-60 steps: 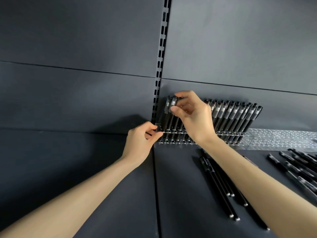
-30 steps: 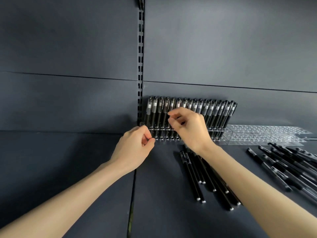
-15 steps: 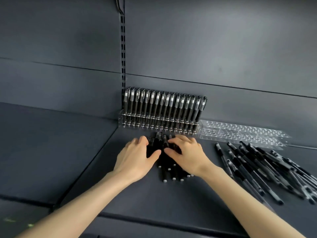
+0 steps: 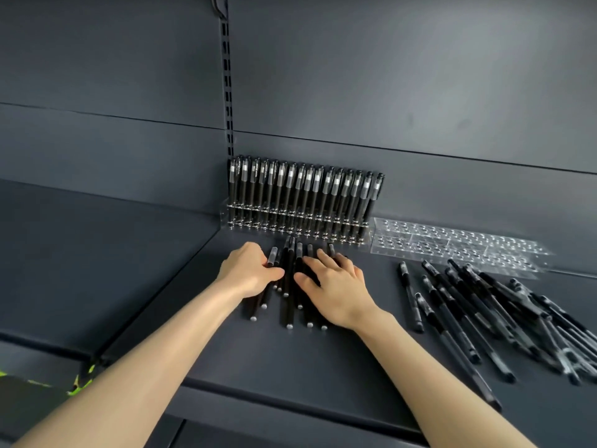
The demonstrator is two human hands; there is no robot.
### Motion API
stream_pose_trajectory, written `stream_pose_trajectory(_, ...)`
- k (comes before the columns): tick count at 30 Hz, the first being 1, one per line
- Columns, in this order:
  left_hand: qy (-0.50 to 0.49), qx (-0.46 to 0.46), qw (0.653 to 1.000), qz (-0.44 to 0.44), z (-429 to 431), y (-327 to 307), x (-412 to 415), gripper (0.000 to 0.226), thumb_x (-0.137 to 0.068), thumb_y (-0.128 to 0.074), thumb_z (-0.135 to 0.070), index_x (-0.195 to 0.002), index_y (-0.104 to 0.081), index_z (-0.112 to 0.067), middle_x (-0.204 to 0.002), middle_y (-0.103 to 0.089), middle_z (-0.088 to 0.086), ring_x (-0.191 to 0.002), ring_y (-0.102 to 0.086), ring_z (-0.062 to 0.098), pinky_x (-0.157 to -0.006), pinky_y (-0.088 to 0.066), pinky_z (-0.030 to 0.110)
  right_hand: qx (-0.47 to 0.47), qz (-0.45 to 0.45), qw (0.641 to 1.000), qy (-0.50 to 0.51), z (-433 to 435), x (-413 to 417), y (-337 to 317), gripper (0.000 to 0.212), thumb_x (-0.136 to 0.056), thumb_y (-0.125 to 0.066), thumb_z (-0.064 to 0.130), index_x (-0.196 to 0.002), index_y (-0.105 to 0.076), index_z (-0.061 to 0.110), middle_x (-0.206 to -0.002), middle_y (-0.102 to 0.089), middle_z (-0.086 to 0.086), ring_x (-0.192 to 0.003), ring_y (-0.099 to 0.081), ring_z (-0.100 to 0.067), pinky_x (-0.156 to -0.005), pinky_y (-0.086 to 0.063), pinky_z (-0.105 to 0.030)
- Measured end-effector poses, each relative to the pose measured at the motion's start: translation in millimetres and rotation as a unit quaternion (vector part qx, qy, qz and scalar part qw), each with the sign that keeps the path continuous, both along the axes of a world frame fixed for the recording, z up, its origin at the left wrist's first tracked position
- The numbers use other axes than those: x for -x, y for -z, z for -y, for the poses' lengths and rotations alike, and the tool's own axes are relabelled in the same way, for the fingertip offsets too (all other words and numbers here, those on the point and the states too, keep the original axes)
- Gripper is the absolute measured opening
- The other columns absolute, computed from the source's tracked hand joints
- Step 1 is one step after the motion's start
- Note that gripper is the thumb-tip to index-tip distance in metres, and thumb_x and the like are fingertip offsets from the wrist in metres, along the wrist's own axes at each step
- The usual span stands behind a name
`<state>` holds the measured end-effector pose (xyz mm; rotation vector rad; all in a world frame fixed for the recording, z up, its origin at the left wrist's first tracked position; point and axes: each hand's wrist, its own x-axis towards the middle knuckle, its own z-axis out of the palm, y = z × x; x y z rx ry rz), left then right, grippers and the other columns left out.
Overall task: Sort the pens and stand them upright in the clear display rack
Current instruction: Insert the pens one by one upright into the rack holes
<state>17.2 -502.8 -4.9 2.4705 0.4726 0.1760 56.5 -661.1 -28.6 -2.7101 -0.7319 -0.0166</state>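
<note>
A clear display rack [image 4: 300, 221] stands against the back wall, filled with a row of upright black pens [image 4: 303, 189]. In front of it several loose black pens [image 4: 289, 286] lie side by side on the shelf. My left hand [image 4: 247, 271] sits on the left side of this group, its fingers curled over the leftmost pens and its thumb lying across them. My right hand [image 4: 336, 286] rests flat on the right side of the group with straight fingers. Some of the pens are hidden under both hands.
An empty clear rack [image 4: 452, 247] lies to the right of the filled one. A loose pile of black pens [image 4: 484, 312] is spread over the right part of the dark shelf [image 4: 161, 286]. A slotted upright [image 4: 227, 92] runs up the back wall.
Both hands left the rack and came down onto the loose pens in front of it. The view tilted down. In the last half second the hands closed in on the pen group.
</note>
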Motion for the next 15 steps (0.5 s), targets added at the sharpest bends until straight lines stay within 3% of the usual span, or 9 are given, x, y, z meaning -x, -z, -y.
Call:
stream_pose_trajectory(2,0.004,0.01,1.0,-0.005,-2,-5,0,0.05,-0.082,-0.069,-0.026,-0.052,-0.03,-0.014,-0.048,-0.028,-0.003,-0.046,-0.031,0.018,-0.048,-0.024,0.027,-0.006,-0.004,1.0,-0.003,-1,1,0,0.056,-0.097,-0.03,0.055,-0.147,-0.028,0.03,-0.159,-0.016,0.0,-0.145,-0.003,-0.031,-0.115,-0.004,-0.043)
stream_pose_trajectory(6,-0.002,0.048,0.998,0.028,-9,-7,6,0.051,-0.087,-0.062,-0.02,-0.05,-0.027,-0.015,-0.043,-0.02,-0.005,-0.04,-0.022,0.013,-0.045,-0.019,0.026,-0.035,-0.013,0.999,-0.001,1,2,-4,0.057,-0.097,-0.032,0.053,-0.148,-0.027,0.028,-0.159,-0.015,0.002,-0.146,-0.001,-0.027,-0.115,-0.003,-0.043)
stream_pose_trajectory(8,0.006,0.099,0.993,0.071,-16,-4,14,0.044,-0.091,-0.058,-0.02,-0.054,-0.037,-0.01,-0.048,-0.034,-0.001,-0.039,-0.037,0.012,-0.044,-0.034,0.025,-0.085,-0.006,0.996,-0.004,0,5,-10,0.055,-0.097,-0.037,0.05,-0.146,-0.032,0.026,-0.157,-0.022,0.002,-0.146,-0.007,-0.025,-0.115,-0.005,-0.044)
stream_pose_trajectory(10,0.023,0.225,0.966,0.124,-19,-5,24,0.031,-0.093,-0.056,-0.02,-0.072,-0.056,0.003,-0.067,-0.055,0.007,-0.054,-0.063,0.014,-0.054,-0.055,0.032,-0.154,0.004,0.988,-0.021,-4,7,-18,0.05,-0.097,-0.043,0.045,-0.141,-0.039,0.023,-0.147,-0.042,-0.001,-0.139,-0.028,-0.026,-0.114,-0.017,-0.043)
stream_pose_trajectory(12,0.055,0.334,0.927,0.162,-21,-10,32,0.022,-0.094,-0.056,-0.018,-0.089,-0.063,0.003,-0.079,-0.06,0.009,-0.061,-0.069,0.018,-0.053,-0.056,0.029,-0.223,-0.026,0.973,-0.051,-14,9,-31,0.046,-0.096,-0.048,0.041,-0.137,-0.044,0.02,-0.131,-0.057,0.002,-0.126,-0.048,-0.02,-0.108,-0.034,-0.037)
stream_pose_trajectory(15,0.096,0.347,0.911,0.201,-29,-16,33,0.01,-0.093,-0.058,-0.017,-0.091,-0.068,-0.013,-0.082,-0.068,0.008,-0.064,-0.069,0.02,-0.054,-0.054,0.025,-0.357,-0.093,0.926,-0.075,-36,9,-53,0.039,-0.093,-0.057,0.035,-0.127,-0.05,0.017,-0.102,-0.066,0.007,-0.099,-0.063,-0.011,-0.092,-0.049,-0.029)
